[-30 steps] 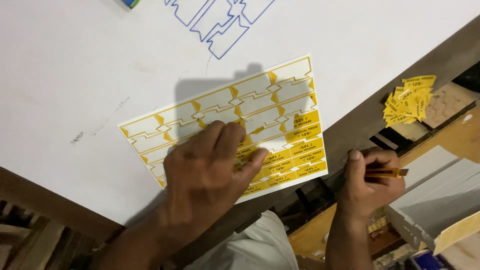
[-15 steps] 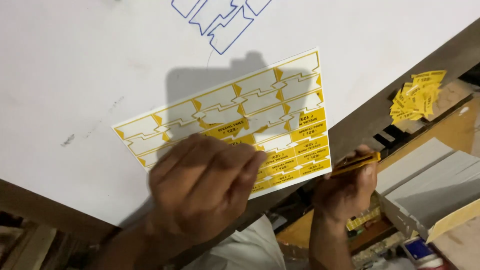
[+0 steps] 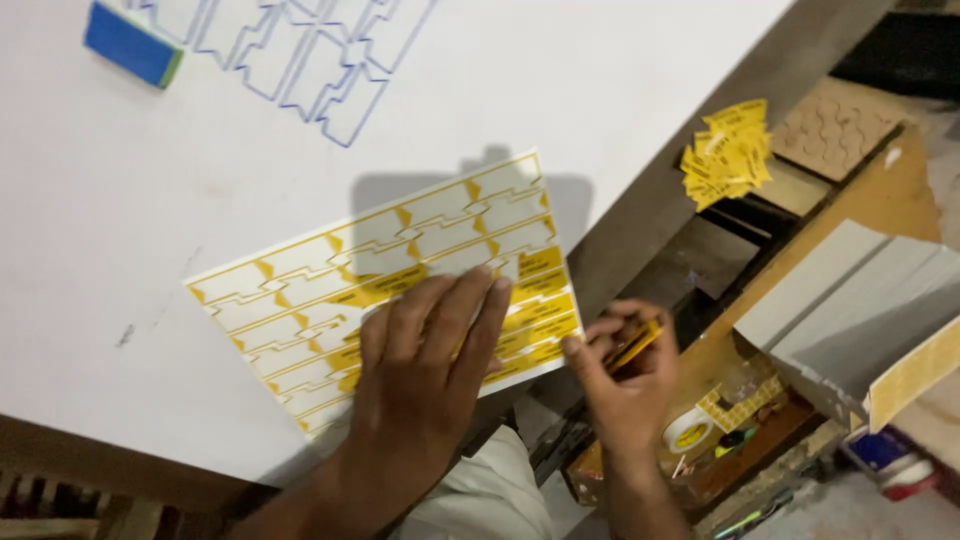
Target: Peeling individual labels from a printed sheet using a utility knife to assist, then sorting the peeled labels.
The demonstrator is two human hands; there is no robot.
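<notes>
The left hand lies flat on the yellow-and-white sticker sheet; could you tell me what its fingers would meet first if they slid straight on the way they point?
The left hand points up the yellow-and-white sticker sheet. Its fingers would likely cross the peeled white rows first, then reach the sheet's far edge and the white table.

White board (image 3: 150,230) bare around sticker sheet (image 3: 330,290); blue eraser (image 3: 132,44) far corner; cluttered shelf (image 3: 760,400) right.

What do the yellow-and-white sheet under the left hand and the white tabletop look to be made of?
Sheet: probably glossy sticker paper on a white backing; it lies thin and flat, with die-cut outlines, some cells already bare and white, others filled yellow. The left hand presses it down.
Tabletop: looks like a smooth, matte white laminate or painted board; its brown edge suggests wood underneath, though that is uncertain.
</notes>
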